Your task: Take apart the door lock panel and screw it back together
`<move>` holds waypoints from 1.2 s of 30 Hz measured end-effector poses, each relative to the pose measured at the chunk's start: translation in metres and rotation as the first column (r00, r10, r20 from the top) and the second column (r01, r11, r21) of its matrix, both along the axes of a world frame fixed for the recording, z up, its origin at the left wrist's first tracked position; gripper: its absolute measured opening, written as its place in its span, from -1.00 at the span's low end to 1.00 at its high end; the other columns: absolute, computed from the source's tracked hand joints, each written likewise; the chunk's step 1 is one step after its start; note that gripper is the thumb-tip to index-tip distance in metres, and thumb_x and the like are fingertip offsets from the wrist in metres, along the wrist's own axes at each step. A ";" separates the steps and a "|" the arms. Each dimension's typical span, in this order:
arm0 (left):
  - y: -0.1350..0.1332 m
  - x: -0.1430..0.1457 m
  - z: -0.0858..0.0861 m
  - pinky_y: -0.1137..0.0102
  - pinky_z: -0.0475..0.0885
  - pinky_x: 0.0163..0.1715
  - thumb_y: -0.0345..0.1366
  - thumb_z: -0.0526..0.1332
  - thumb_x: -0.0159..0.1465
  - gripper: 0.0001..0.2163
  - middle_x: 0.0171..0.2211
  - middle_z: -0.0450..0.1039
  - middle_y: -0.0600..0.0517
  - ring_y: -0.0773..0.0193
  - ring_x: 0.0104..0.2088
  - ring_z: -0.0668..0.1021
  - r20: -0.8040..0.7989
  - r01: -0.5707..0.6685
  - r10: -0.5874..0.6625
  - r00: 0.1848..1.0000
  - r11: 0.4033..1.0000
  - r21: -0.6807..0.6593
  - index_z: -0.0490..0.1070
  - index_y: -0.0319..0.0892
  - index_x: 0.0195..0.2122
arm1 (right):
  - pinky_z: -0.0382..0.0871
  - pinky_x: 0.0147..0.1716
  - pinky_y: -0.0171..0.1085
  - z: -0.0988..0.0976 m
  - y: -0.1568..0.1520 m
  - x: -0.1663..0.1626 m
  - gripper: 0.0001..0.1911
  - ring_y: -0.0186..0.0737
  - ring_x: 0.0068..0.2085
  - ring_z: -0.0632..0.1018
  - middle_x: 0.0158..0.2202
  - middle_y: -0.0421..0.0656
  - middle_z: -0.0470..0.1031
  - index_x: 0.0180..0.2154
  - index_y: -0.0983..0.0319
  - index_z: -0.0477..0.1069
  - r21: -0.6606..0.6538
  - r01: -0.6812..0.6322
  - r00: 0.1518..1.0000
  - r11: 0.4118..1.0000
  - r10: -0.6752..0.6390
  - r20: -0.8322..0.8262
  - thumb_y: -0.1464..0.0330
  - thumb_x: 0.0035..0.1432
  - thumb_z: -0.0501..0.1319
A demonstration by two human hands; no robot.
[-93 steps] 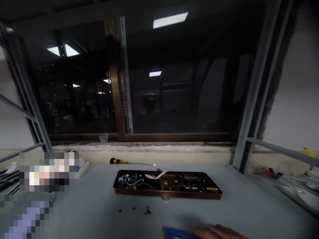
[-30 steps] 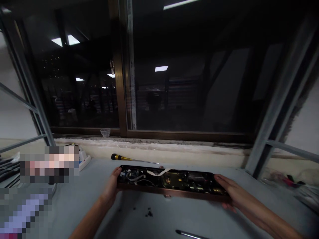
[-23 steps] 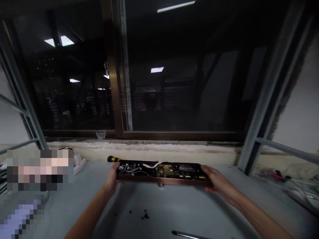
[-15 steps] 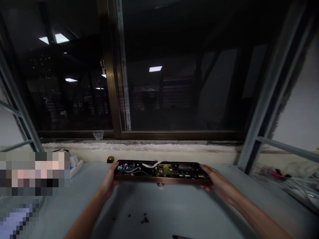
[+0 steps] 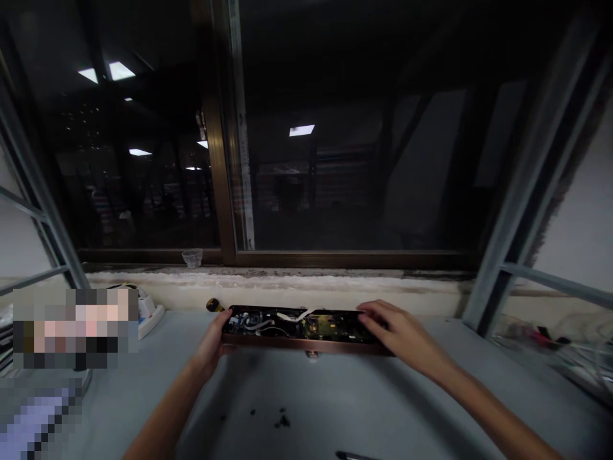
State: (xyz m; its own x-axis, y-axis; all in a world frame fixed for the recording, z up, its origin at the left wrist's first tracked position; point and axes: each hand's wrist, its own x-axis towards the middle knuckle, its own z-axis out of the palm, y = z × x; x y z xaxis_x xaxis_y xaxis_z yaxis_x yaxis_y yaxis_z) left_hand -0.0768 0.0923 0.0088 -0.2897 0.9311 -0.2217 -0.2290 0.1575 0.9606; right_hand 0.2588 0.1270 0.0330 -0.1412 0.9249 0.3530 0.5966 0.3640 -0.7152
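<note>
A long, narrow electronic device casing with a copper-brown front side lies open at the top. Inside show a white flat cable, thin wires and a yellowish-green circuit board. Around the casing's left end my left hand is closed, thumb on the upper edge and fingers below. My right hand is over the right end, its fingertips drawn together at the interior. Whatever those fingertips hold, if anything, is hidden. A small round metallic part shows under the casing's front edge.
Several small dark pieces lie on the grey table, with a dark pen-like tool at the front edge. Behind are a yellow-black object and a clear cup on the sill. A power strip sits left, cables right.
My right hand has let go of the casing's right end and moved left and up over its interior. My left hand keeps its hold on the left end.
</note>
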 end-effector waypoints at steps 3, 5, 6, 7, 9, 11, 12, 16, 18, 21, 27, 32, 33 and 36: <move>-0.001 0.001 0.000 0.45 0.35 -0.59 -0.12 0.11 0.16 -0.64 -0.36 0.52 -0.04 0.27 -0.53 0.51 -0.010 -0.012 0.012 1.000 1.000 0.001 0.34 -0.22 -0.08 | 0.23 -0.12 -0.23 0.017 0.000 -0.037 -0.70 -0.16 -0.17 0.44 -0.26 -0.07 0.46 -0.26 0.22 0.45 0.020 -0.312 0.873 0.950 0.278 0.401 0.24 0.11 0.02; -0.003 0.001 0.000 0.46 0.35 -0.59 -0.13 0.12 0.15 -0.65 -0.36 0.51 -0.03 0.29 -0.54 0.50 -0.020 -0.027 0.027 0.999 1.000 0.001 0.34 -0.20 -0.09 | 0.24 -0.16 -0.24 0.021 0.006 -0.057 -0.69 -0.15 -0.19 0.45 -0.25 -0.06 0.46 -0.24 0.24 0.46 -0.001 -0.362 0.827 0.932 0.322 0.462 0.23 0.08 0.07; -0.003 0.002 0.000 0.46 0.34 -0.60 -0.14 0.12 0.15 -0.65 -0.37 0.51 -0.02 0.30 -0.54 0.49 -0.025 -0.035 0.035 0.999 0.999 0.001 0.34 -0.20 -0.08 | 0.25 -0.19 -0.25 0.021 0.010 -0.064 -0.70 -0.15 -0.21 0.45 -0.26 -0.04 0.46 -0.25 0.25 0.47 -0.013 -0.372 0.810 0.928 0.331 0.483 0.24 0.06 0.09; -0.004 0.002 0.000 0.46 0.34 -0.61 -0.14 0.11 0.16 -0.65 -0.38 0.50 -0.02 0.30 -0.54 0.49 -0.029 -0.040 0.040 0.999 0.999 0.001 0.33 -0.20 -0.08 | 0.25 -0.23 -0.25 0.021 0.014 -0.069 -0.70 -0.15 -0.24 0.46 -0.27 -0.03 0.47 -0.27 0.27 0.48 -0.025 -0.379 0.795 0.925 0.339 0.504 0.24 0.04 0.10; -0.004 0.002 -0.001 0.46 0.34 -0.61 -0.14 0.09 0.17 -0.64 -0.40 0.49 -0.02 0.29 -0.53 0.48 -0.033 -0.045 0.045 0.998 0.999 0.000 0.32 -0.20 -0.06 | 0.25 -0.29 -0.27 0.020 0.020 -0.074 -0.73 -0.15 -0.29 0.47 -0.32 -0.03 0.48 -0.33 0.28 0.49 -0.041 -0.389 0.770 0.920 0.350 0.534 0.27 0.03 0.12; -0.003 0.002 -0.002 0.47 0.34 -0.61 -0.16 0.07 0.18 -0.64 -0.38 0.48 -0.03 0.28 -0.51 0.48 -0.035 -0.046 0.046 0.998 0.999 0.000 0.31 -0.20 -0.04 | 0.24 -0.30 -0.28 0.021 0.022 -0.074 -0.74 -0.16 -0.30 0.46 -0.34 -0.03 0.49 -0.34 0.28 0.49 -0.043 -0.404 0.753 0.914 0.359 0.551 0.28 0.05 0.10; -0.003 0.001 -0.003 0.47 0.34 -0.61 -0.16 0.07 0.18 -0.64 -0.35 0.48 -0.04 0.28 -0.50 0.49 -0.035 -0.046 0.046 0.998 0.999 0.001 0.30 -0.19 -0.03 | 0.23 -0.29 -0.29 0.022 0.022 -0.074 -0.74 -0.16 -0.29 0.46 -0.33 -0.03 0.49 -0.33 0.28 0.49 -0.040 -0.411 0.749 0.911 0.363 0.555 0.29 0.07 0.08; -0.002 0.001 -0.004 0.47 0.34 -0.60 -0.16 0.09 0.16 -0.61 -0.23 0.46 -0.07 0.28 -0.47 0.49 -0.037 -0.049 0.049 0.998 0.999 0.004 0.27 -0.17 0.00 | 0.21 -0.27 -0.28 0.031 0.019 -0.071 -0.71 -0.17 -0.29 0.45 -0.33 -0.03 0.49 -0.30 0.30 0.47 -0.030 -0.407 0.755 0.913 0.355 0.551 0.29 0.10 0.04; -0.002 0.001 -0.004 0.47 0.34 -0.60 -0.16 0.09 0.16 -0.61 -0.21 0.44 -0.07 0.29 -0.46 0.48 -0.039 -0.051 0.052 0.998 0.999 0.006 0.27 -0.17 0.00 | 0.21 -0.29 -0.29 0.036 0.018 -0.070 -0.70 -0.18 -0.30 0.44 -0.34 -0.03 0.49 -0.31 0.31 0.47 -0.035 -0.400 0.762 0.916 0.354 0.542 0.27 0.10 0.05; -0.003 0.001 -0.004 0.47 0.34 -0.60 -0.15 0.08 0.16 -0.61 -0.25 0.45 -0.06 0.29 -0.47 0.48 -0.040 -0.054 0.055 0.998 0.998 0.011 0.27 -0.17 0.00 | 0.22 -0.31 -0.30 0.042 0.016 -0.069 -0.71 -0.20 -0.33 0.44 -0.37 -0.06 0.49 -0.34 0.30 0.47 -0.046 -0.396 0.774 0.917 0.360 0.521 0.25 0.08 0.07; -0.002 -0.001 -0.005 0.47 0.34 -0.60 -0.15 0.07 0.17 -0.62 -0.40 0.45 -0.02 0.30 -0.52 0.46 -0.041 -0.048 0.049 0.998 0.999 0.012 0.29 -0.20 -0.02 | 0.24 -0.33 -0.31 0.065 0.004 -0.054 -0.70 -0.26 -0.37 0.44 -0.39 -0.10 0.48 -0.36 0.30 0.45 -0.034 -0.359 0.832 0.933 0.336 0.442 0.24 0.11 0.05; 0.001 0.000 -0.008 0.48 0.34 -0.61 -0.16 0.08 0.17 -0.64 -0.34 0.47 -0.04 0.30 -0.52 0.48 -0.034 -0.053 0.053 0.998 0.998 0.020 0.30 -0.20 -0.05 | 0.26 -0.31 -0.33 0.070 -0.038 -0.041 -0.68 -0.30 -0.35 0.42 -0.38 -0.17 0.43 -0.34 0.24 0.43 -0.111 -0.396 0.847 0.911 0.410 0.339 0.15 0.11 0.05; 0.001 0.000 -0.008 0.48 0.35 -0.62 -0.17 0.08 0.17 -0.65 -0.32 0.47 -0.04 0.31 -0.51 0.48 -0.032 -0.054 0.054 0.998 0.998 0.020 0.30 -0.19 -0.05 | 0.26 -0.32 -0.34 0.067 -0.050 -0.041 -0.70 -0.31 -0.35 0.42 -0.39 -0.18 0.42 -0.34 0.23 0.43 -0.154 -0.416 0.822 0.896 0.444 0.356 0.16 0.11 0.06; 0.002 0.000 -0.008 0.47 0.36 -0.62 -0.19 0.06 0.18 -0.66 -0.25 0.47 -0.07 0.30 -0.51 0.49 -0.020 -0.042 0.042 0.999 0.999 0.018 0.31 -0.18 -0.04 | 0.27 -0.28 -0.37 0.051 -0.087 -0.046 -0.81 -0.33 -0.30 0.44 -0.36 -0.19 0.43 -0.35 0.22 0.44 -0.263 -0.440 0.759 0.858 0.513 0.402 0.27 0.10 0.12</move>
State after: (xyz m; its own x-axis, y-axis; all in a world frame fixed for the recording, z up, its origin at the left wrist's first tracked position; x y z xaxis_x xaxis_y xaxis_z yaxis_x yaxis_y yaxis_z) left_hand -0.0772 0.0940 0.0003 -0.3328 0.9218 -0.1990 -0.2152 0.1312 0.9677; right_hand 0.2132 0.0396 0.0845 -0.6840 0.7295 0.0092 0.6357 0.6021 -0.4831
